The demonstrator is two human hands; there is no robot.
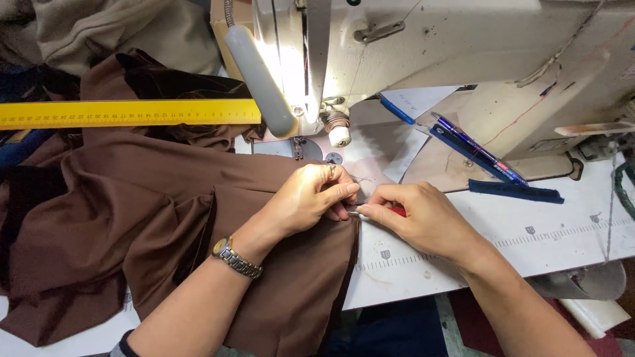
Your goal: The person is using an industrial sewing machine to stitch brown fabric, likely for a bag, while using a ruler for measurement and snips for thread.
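Note:
Brown fabric (132, 211) lies spread over the sewing table, its edge just in front of the sewing machine (423, 46). My left hand (307, 198), with a metal wristwatch on its wrist and a ring on a finger, pinches the fabric's right edge. My right hand (417, 215) meets it there, holding a small tool with a red handle (398, 211) and a thin metal tip against that edge. The machine's needle area (301, 142) sits just beyond my hands.
A yellow ruler (126, 112) lies across the fabric at the left. Blue pens (476, 149) and a dark blue fabric strip (516, 190) rest on the machine bed at the right. The white table (529, 231) carries a printed measuring scale. Beige cloth (132, 26) is piled at the back left.

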